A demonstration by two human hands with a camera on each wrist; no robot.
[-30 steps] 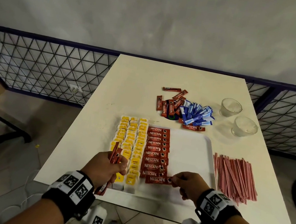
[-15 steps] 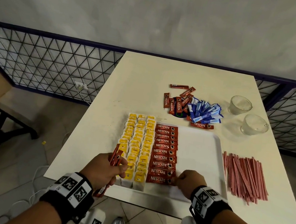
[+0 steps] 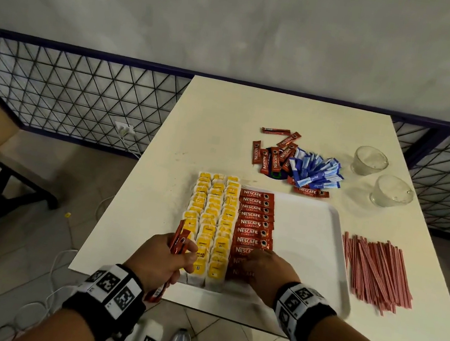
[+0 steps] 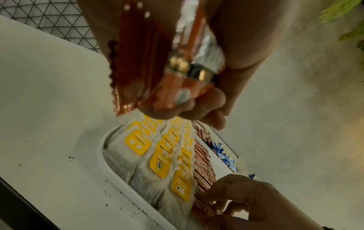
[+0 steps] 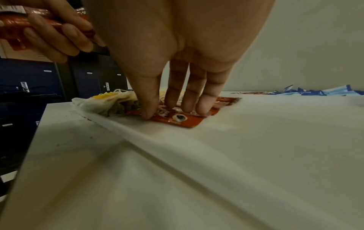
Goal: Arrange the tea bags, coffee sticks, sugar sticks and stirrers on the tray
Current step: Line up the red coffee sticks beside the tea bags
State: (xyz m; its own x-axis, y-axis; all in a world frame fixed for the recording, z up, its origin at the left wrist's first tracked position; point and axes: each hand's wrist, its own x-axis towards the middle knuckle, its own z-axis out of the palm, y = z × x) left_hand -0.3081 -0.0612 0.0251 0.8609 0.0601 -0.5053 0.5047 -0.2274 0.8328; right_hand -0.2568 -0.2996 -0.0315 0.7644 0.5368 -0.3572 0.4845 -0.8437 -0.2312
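Right hand (image 3: 267, 270) presses straight fingers on a tray-laid coffee stick (image 5: 177, 120); left hand (image 3: 160, 260) grips spare sticks (image 3: 180, 239). Light, slippery foil: pinch the ends.

A: Left hand (image 3: 161, 260)?
B: Fingers curled, thumb clamped over a small bundle of coffee sticks (image 3: 179, 241), held upright above the near edge. Marker band on the wrist.
A: Right hand (image 3: 267, 273)?
B: Palm down, fingers (image 5: 189, 91) straight, tips pressing flat on the nearest coffee sachets (image 5: 177, 119). Both forearms reach forward.
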